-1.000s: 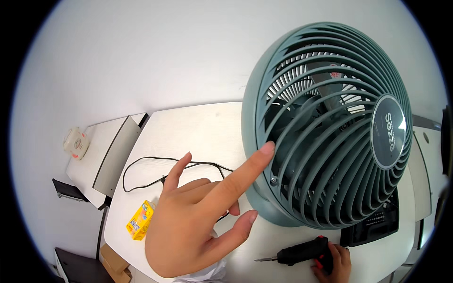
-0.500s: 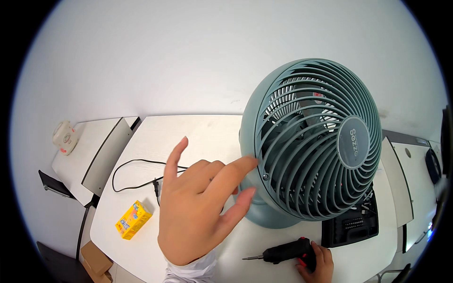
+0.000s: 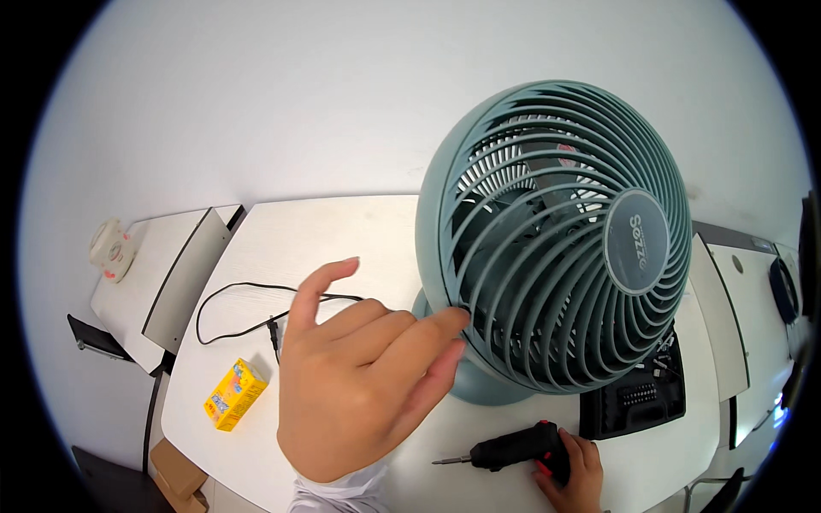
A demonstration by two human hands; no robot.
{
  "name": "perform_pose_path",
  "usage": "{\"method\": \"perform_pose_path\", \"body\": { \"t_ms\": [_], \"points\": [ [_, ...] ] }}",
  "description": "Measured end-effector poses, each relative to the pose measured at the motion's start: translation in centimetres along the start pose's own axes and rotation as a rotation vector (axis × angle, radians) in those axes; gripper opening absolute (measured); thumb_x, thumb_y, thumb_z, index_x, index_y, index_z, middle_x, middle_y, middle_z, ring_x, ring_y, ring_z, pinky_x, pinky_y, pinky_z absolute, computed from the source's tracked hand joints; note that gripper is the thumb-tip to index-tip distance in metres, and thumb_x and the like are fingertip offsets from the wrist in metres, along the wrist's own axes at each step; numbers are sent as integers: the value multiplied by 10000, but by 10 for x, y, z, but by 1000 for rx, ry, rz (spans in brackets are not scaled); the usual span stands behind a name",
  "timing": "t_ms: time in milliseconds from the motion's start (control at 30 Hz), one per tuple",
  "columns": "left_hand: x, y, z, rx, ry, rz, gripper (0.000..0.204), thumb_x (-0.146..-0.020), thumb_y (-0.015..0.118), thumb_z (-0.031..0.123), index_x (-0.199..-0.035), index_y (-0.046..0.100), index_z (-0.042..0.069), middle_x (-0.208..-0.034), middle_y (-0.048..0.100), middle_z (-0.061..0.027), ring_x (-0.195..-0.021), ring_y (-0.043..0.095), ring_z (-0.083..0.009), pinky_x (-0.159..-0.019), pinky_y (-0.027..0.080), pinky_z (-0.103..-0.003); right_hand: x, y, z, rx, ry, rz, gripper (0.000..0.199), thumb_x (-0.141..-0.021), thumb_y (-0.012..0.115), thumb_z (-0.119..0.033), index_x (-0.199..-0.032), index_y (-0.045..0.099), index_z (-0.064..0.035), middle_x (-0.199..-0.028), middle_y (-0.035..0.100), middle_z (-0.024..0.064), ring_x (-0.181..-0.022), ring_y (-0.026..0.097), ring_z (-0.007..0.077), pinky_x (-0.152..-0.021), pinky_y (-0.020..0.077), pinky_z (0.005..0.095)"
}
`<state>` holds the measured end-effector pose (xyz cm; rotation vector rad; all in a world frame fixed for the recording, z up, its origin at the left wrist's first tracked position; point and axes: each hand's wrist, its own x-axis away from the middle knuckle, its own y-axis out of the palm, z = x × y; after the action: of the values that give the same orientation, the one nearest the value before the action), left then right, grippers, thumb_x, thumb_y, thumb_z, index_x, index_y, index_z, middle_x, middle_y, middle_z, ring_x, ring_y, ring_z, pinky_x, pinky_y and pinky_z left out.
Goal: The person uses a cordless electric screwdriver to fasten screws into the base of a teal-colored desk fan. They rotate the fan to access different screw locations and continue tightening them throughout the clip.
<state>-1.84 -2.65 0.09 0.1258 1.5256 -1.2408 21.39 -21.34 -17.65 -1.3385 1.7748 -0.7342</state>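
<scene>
A grey-green round fan with a spiral grille stands upright on the white table. My left hand is raised in front of it, fingers apart, the fingertips touching the lower left rim of the grille; it holds nothing. At the lower edge my right hand grips a black electric screwdriver with red trim. The tool lies near the table's front edge, its bit pointing left.
A black cable loops across the table left of the fan. A small yellow carton lies near the front left corner. A black tray of small parts sits right of the fan's base. Side tables stand at both ends.
My left hand has dropped from pointing with a straight finger at the grille to curled fingertips on its lower rim. The view has shifted, so the fan sits more central. The right hand keeps the screwdriver.
</scene>
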Motion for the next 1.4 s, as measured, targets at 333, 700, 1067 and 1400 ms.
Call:
{"method": "perform_pose_path", "body": {
  "t_ms": [333, 700, 1067, 1400],
  "points": [
    [4, -14, 3, -97, -105, 284, 151, -649, 654, 9, -772, 579, 52, -608, 553, 3, -523, 530, -144, -1066, 368, -520, 2, -2, -1, 86, -87, 10, 810, -817, 799, -204, -1455, 341, -7, -1267, 525, 269, -1122, 553, 420, -948, 457, 459],
    [53, -51, 8, -61, -176, 56, 132, -730, 671, 22, -780, 584, 108, -615, 531, 37, -574, 537, -157, -1023, 389, -449, -19, -25, 19, -590, 358, -535, 657, -720, 868, -227, -1197, 470, -13, -976, 687, 157, -806, 679, 205, -733, 523, 310],
    [62, 27, -56, 1059, -620, -98, 556, -821, 649, 53, -1338, 444, 32, -1309, 527, -98, -1225, 511, -227, -1063, 392, -383, -15, -124, -60, -1124, 235, 63, 1038, -686, 809, -225, -1504, 200, -33, -1175, 621, 221, -775, 719, 372, -526, 583, 328],
    [26, 66, -21, 722, -71, 53, 1328, -518, 919, 185, -1571, 112, 139, -1553, 116, -336, -1437, 160, -483, -1114, 308, -544, -80, -185, -146, -439, -163, 176, 725, -773, 734, -150, -1379, 356, -25, -1051, 657, 190, -843, 680, 195, -689, 554, 272]
  ]
}}
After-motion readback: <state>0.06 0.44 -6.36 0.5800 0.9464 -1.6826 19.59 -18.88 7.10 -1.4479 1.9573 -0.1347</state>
